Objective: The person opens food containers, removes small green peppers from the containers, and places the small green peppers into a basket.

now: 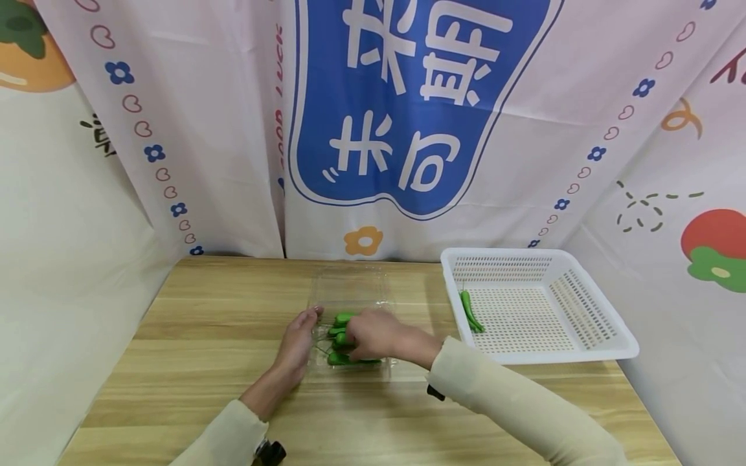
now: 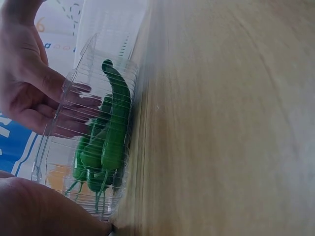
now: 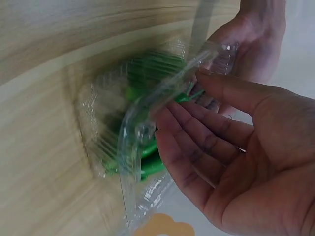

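Observation:
Several green chili peppers (image 1: 342,320) lie in a clear plastic clamshell box (image 2: 70,78) on the table, its lid (image 1: 350,285) folded back away from me. My left hand (image 1: 296,346) rests along the box's left side, against the wall by the pepper stems. My right hand (image 1: 373,334) reaches into the box from the right, over the peppers. In the right wrist view, the right hand's fingers (image 3: 192,142) are loosely bent, with no pepper visible between them and the thumb. Box wall and peppers partly hide its fingertips.
A white perforated plastic basket (image 1: 571,356) stands at the right back of the wooden table (image 1: 192,362). Green chili peppers (image 1: 468,309) lie along its left inner side. Printed cloth (image 1: 233,129) hangs behind the table and at both sides.

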{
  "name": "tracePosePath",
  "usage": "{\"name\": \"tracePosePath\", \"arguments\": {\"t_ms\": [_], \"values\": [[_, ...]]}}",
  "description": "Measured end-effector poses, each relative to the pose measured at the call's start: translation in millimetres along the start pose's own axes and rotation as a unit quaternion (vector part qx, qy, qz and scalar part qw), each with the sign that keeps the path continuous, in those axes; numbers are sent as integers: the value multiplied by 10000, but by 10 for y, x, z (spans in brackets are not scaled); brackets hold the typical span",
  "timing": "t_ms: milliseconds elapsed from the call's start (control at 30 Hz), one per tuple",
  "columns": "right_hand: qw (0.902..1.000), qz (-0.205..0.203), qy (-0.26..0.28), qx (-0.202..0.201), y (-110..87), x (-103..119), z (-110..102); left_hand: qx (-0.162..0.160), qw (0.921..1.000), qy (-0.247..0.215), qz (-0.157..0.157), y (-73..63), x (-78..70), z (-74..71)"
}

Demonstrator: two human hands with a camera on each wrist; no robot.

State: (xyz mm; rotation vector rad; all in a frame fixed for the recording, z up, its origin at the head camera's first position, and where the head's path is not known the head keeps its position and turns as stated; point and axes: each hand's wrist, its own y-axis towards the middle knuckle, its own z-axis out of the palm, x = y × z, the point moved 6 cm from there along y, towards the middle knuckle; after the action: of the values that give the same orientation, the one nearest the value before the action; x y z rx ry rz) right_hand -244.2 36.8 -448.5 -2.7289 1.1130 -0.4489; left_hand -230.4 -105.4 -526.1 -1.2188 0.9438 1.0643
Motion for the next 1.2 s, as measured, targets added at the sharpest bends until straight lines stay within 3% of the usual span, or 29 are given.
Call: {"name": "tracePosePath", "arguments": {"t_ms": [500, 1200], "values": [[9999, -28, 103, 72, 140, 30, 164, -32, 10000, 5, 15, 11, 6, 3], [9991, 337, -262, -10, 247, 35, 301, 68, 10000, 3, 48, -2, -1, 18]]}}
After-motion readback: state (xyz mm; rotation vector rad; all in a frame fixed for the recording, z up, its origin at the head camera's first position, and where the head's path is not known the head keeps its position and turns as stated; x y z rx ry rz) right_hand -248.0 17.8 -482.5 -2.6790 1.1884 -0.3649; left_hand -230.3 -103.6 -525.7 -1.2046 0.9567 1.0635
